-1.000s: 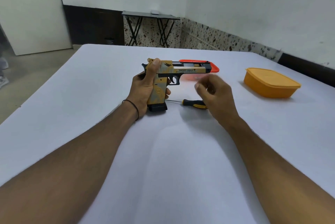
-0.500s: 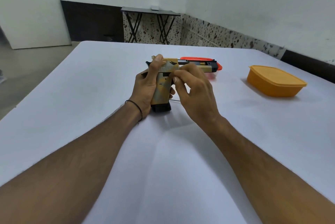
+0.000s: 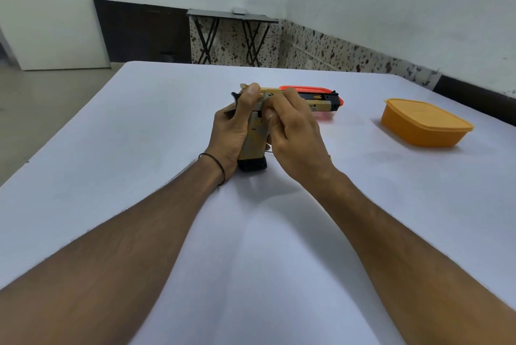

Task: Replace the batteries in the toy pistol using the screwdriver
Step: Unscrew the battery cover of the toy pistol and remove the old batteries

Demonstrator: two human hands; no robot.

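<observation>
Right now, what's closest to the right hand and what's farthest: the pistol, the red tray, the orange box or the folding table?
From the right hand, in the head view:
1. Pistol: touching, its fingers pinch the top.
2. Red tray: just behind the pistol.
3. Orange box: off to the right.
4. Folding table: far back by the wall.

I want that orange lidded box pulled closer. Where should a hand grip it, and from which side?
Grip the orange box across its side walls under the overhanging lid rim, coming from above: it sits flat, closed, apart from everything else.
</observation>
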